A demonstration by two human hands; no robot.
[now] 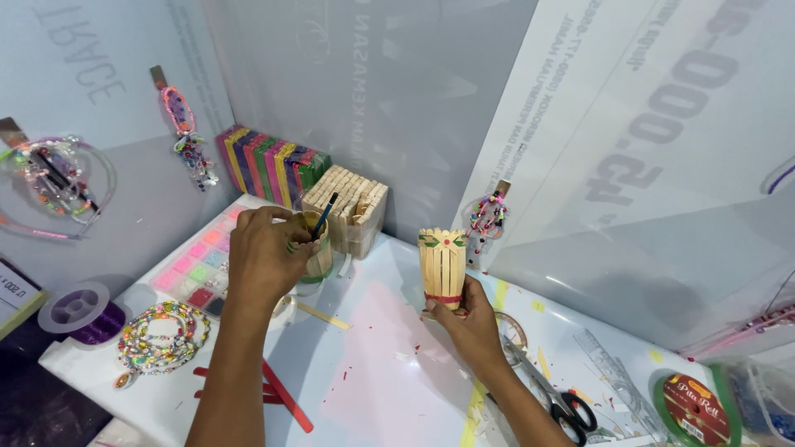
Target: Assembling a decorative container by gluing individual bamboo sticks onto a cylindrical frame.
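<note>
The small cup built from upright pale wooden craft sticks, with a red band painted near its base and green-and-red leaf marks near its rim, stands upright in the air above the white counter. The right hand is clamped around its lower end, fingertips wrapped just over the red band. The sticks look evenly lined up and the top edge is level; the inside cannot be seen.

The left hand is closed over a second stick-built pot with a green base, standing on the counter well apart from the held cup, with a dark-handled paintbrush with a blue ferrule leaning out of it.

As I judge it, the main risk lies in the grip: the fingers sit right on the red band, so if that paint is wet it could smear onto the skin and the pale wood. Squeezing harder could also spring a glued stick loose. The pot under the left hand could tip, since the brush leans out to one side and the hand presses from above.

Behind that pot sits a stack of bare wooden sticks and a row of coloured sticks. A tray of coloured beads and a beaded bracelet lie to the left; loose red sticks lie near the front, and black-handled scissors to the right.
</note>
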